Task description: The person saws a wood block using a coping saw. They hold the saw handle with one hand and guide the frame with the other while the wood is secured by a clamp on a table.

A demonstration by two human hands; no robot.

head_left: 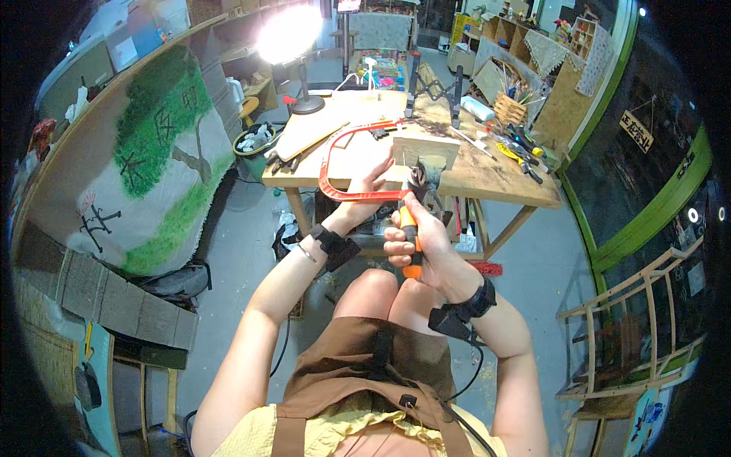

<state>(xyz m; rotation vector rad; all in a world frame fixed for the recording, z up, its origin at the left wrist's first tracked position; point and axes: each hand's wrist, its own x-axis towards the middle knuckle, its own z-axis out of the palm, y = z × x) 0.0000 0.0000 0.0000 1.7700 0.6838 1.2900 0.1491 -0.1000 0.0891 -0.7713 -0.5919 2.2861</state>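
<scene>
My right hand [432, 238] is wrapped round the orange and black handle of a fretsaw [326, 167]. Its deep red U-shaped frame reaches out to the left and over the workbench. A pale wooden board [435, 147] stands on edge in a dark vise [417, 180] at the bench's front edge. The far end of the saw frame lies behind the board's left end. My left hand [370, 181] is inside the curve of the frame, fingers stretched toward the board's left end; whether they touch it I cannot tell. The blade is too thin to make out.
The wooden workbench [502, 185] carries a bright lamp [307, 102] at the back left, a black folding stand [435, 91] at the back, and pliers [518, 156] and other hand tools at right. A bin [251, 145] stands left of the bench. A wooden rack [590, 335] leans at right.
</scene>
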